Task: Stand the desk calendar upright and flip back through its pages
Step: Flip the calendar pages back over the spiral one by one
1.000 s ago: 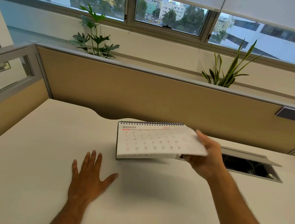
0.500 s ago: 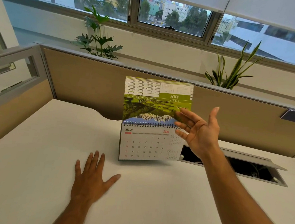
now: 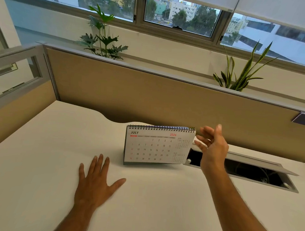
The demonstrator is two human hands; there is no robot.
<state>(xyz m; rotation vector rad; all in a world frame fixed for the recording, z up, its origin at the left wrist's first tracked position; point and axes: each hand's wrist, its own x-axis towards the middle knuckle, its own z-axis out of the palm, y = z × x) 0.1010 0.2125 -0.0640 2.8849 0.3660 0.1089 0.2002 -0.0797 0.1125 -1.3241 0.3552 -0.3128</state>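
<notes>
The calendar (image 3: 157, 145) stood upright showing July, just left of my right hand (image 3: 212, 149), fingers spread, gripping nothing. Left hand (image 3: 95, 182) lay flat on the worktop (image 3: 35, 160). Next: pinch July's corner, flip.

Hands, two, bare
Left hand (image 3: 95, 184) flat, fingers spread, palm down; right hand (image 3: 212, 147) raised, open, fingers loosely curled.

Views: 1, the head camera; nothing is shared with another view
Position: above the near edge of the desk (image 3: 33, 188); both forearms enter from the bottom of the frame
Facing: forward and down across the desk, toward the partition (image 3: 149, 97) and windows (image 3: 179, 13) beyond
Nearness: close; left hand (image 3: 95, 185), right hand (image 3: 212, 147) and desk calendar (image 3: 156, 146) fill the middle
Lens: wide-angle; straight edges bow near the borders
</notes>
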